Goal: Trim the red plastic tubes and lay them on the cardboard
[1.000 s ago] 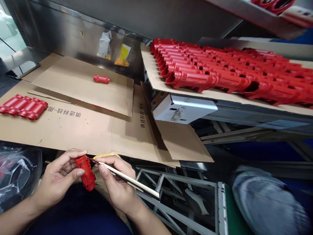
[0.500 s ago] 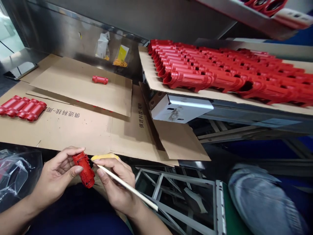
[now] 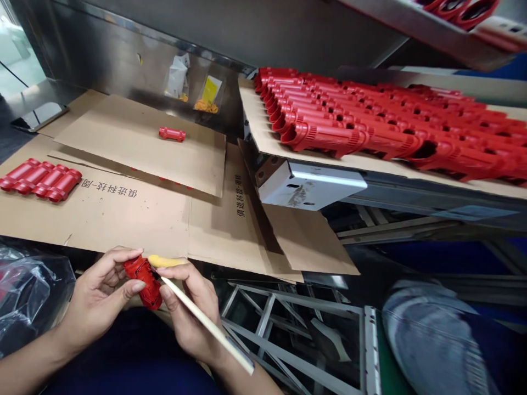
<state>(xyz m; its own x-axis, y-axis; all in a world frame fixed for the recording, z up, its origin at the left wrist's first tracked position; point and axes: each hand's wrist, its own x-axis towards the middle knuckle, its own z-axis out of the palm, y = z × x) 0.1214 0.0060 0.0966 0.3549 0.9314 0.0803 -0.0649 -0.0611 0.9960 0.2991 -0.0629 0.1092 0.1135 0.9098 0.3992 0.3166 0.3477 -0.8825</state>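
From where I stand, dark Chinese printing [image 3: 109, 188] reads "俱进科技-周" on the flat brown cardboard [image 3: 148, 214], upside down to me; a second print [image 3: 239, 195] runs sideways, beginning "俱进科技", its end too blurred to read.

Just off the cardboard's near edge, the person's left hand [image 3: 96, 299] grasps one ribbed red plastic cylinder [image 3: 148, 282] between thumb and fingers. The right hand [image 3: 195, 315] pinches one slim cream-coloured stick [image 3: 208, 323], its upper end close beside the cylinder; whether they touch I can't tell. One smooth yellow piece [image 3: 164, 260] shows by the right forefinger.

Four more red cylinders [image 3: 40, 180] lie side by side at left, and one single red cylinder [image 3: 172, 134] sits on the raised cardboard sheet [image 3: 123, 129]. Beyond are two clear plastic bags [image 3: 209, 93]. At right, rows of red plastic housings [image 3: 370, 120], too many to count, cover another board.
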